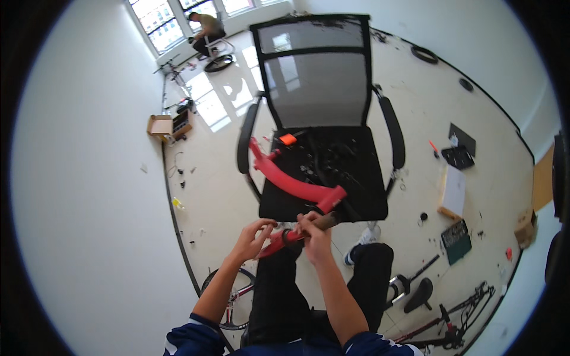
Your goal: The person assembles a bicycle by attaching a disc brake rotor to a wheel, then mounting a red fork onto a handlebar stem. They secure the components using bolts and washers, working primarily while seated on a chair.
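Observation:
My right hand is closed around a red bicycle fork, held above my lap. The fork's brownish-grey steerer tube sticks out beyond my fingers, and a dark ring sits near its crown. Beside the fork's red part, my left hand has its thumb and curved fingers apart. Whether its fingertips touch the fork is hard to tell. In front of me, a red curved bicycle frame lies across the seat of a black office chair, among small dark parts and an orange item.
On the floor at right are a saddle, a dark bike frame, a green case and a white box. A wheel lies at lower left. Another person sits by the windows, near an opened carton.

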Demonstrator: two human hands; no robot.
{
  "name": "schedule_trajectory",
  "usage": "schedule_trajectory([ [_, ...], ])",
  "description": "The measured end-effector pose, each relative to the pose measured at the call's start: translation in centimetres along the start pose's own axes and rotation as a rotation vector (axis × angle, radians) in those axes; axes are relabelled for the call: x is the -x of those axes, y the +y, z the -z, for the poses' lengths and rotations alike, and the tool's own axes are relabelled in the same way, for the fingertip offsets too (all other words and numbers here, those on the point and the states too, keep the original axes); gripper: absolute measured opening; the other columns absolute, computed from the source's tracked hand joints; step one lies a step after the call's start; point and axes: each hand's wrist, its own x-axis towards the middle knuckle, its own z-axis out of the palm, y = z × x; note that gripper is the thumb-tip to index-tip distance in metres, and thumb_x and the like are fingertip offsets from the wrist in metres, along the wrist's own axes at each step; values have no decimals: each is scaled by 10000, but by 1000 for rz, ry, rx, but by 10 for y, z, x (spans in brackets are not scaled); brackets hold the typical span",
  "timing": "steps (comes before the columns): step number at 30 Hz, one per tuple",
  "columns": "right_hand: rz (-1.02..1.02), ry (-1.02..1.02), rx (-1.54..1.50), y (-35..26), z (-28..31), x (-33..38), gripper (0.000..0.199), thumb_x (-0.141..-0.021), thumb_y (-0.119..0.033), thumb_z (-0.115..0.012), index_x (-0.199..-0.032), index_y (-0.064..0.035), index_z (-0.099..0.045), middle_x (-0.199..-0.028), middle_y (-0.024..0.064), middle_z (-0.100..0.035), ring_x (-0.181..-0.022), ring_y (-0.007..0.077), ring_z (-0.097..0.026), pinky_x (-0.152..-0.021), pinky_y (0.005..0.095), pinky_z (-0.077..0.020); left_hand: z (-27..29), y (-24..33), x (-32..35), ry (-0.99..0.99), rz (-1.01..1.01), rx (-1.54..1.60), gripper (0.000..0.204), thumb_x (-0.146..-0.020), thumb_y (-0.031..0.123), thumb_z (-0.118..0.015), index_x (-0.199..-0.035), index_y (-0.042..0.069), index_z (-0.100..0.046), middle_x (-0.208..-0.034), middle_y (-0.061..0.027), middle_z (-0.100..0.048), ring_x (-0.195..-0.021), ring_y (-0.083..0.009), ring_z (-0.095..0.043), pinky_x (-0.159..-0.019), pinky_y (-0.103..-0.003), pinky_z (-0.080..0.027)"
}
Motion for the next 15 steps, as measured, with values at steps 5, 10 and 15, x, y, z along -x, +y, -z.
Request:
schedule_trajectory([
  [5, 155, 337, -227, -81, 71, 15, 214, -931, -68, -634, -748, -83, -525, -662, 22, -493, -636, 149, -511, -748, 350, -451, -96, -6, -76, 26, -69, 97, 216, -917, 114, -622, -1087, -16, -642, -1019, -149, -678, -947, -255, -662, -822, -340, -514],
  [10, 303, 475, -109, -135, 139, 26, 189, -934, -71, -603, -772, -87, -508, -665, 17, -444, -625, 149, -457, -743, 351, -431, -152, 10, -133, 132, -410, -445, 470, -744, 167, -772, -1152, 23, -587, -1141, -163, -576, -1085, -363, -543, -929, -439, -433],
  [15, 283, 540, 36, -149, 171, 30, 180, -938, -76, -606, -784, -88, -513, -674, 14, -453, -630, 138, -459, -747, 345, -431, -174, 12, -137, 147, -225, -766, 623, -655, 138, -783, -1219, 63, -527, -1092, -174, -509, -1018, -381, -537, -881, -460, -466],
])
